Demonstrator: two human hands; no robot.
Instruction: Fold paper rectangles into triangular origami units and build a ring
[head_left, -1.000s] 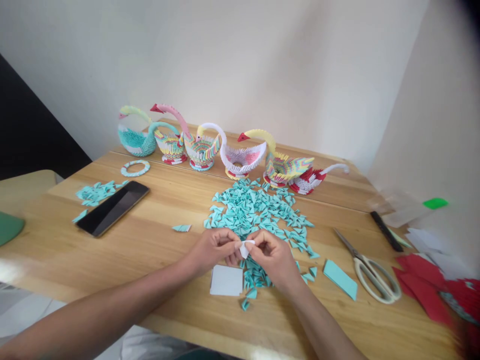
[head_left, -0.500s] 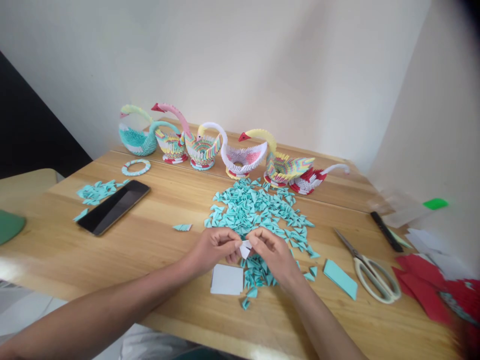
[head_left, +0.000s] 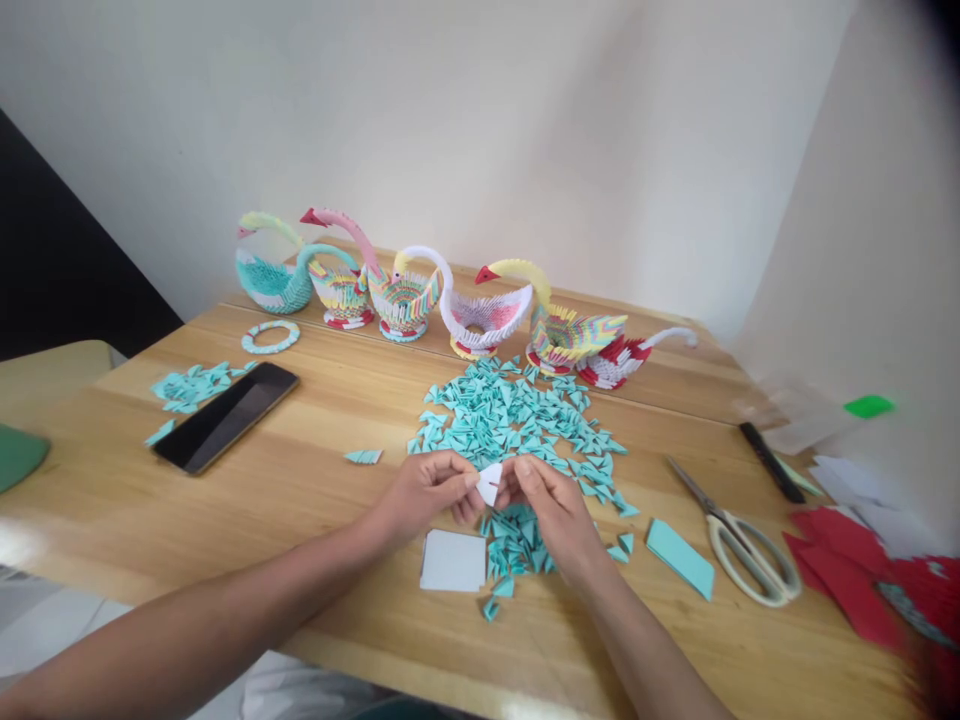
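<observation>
My left hand (head_left: pixel 426 492) and my right hand (head_left: pixel 553 510) meet over the near middle of the wooden table (head_left: pixel 315 470). Between their pinched fingertips is a small white paper piece (head_left: pixel 490 482), partly folded. Just below the hands lies a small stack of white paper squares (head_left: pixel 453 560). A large heap of teal folded paper triangles (head_left: pixel 517 415) spreads from under my hands toward the back. A few loose teal triangles (head_left: pixel 363 456) lie to the left.
Several paper swans (head_left: pixel 480 310) stand in a row at the back. A black phone (head_left: pixel 225 415), a paper ring (head_left: pixel 270 336) and a small teal pile (head_left: pixel 191 385) lie left. Scissors (head_left: pixel 742 545), a teal slip (head_left: pixel 679 557), a black knife (head_left: pixel 772 461) and red paper (head_left: pixel 862 585) lie right.
The hands have kept working the white piece; it has turned and been folded smaller, and both hands have lifted slightly toward the heap.
</observation>
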